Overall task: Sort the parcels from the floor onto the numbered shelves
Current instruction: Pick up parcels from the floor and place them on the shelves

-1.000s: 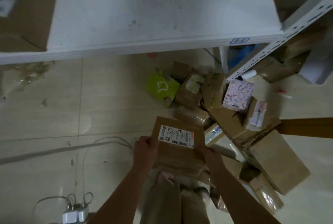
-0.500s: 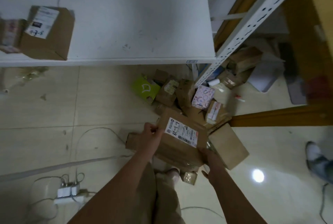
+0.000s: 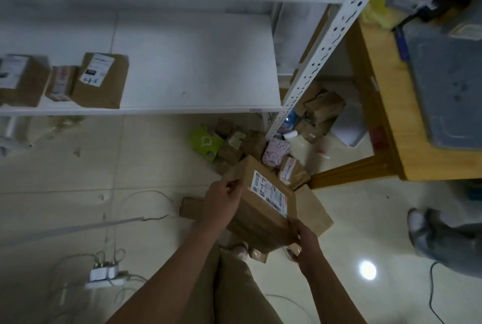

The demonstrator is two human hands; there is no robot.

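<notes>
A brown cardboard parcel (image 3: pixel 250 222) is held above the floor pile (image 3: pixel 232 147), gripped at opposite ends by the left hand (image 3: pixel 221 202) and right hand (image 3: pixel 305 245). Its white label (image 3: pixel 270 197) is turned upward, seemingly for matching against the white numbered shelf (image 3: pixel 195 62).

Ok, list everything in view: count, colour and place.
held parcel: one, brown with white label, in both hands
shelf parcels: three, mostly brown, left end of lower shelf
floor parcels: pile, mostly brown, count unclear, by the shelving post
green box: one, green, in that pile
pink box: one, pink patterned, in that pile
power strip: one, white, floor lower left
table: one, wooden, right
grey container: one, grey, on table
shoe: one, pale, another person's, far right
left hand: one, grips parcel's left edge
right hand: one, grips its near corner
</notes>
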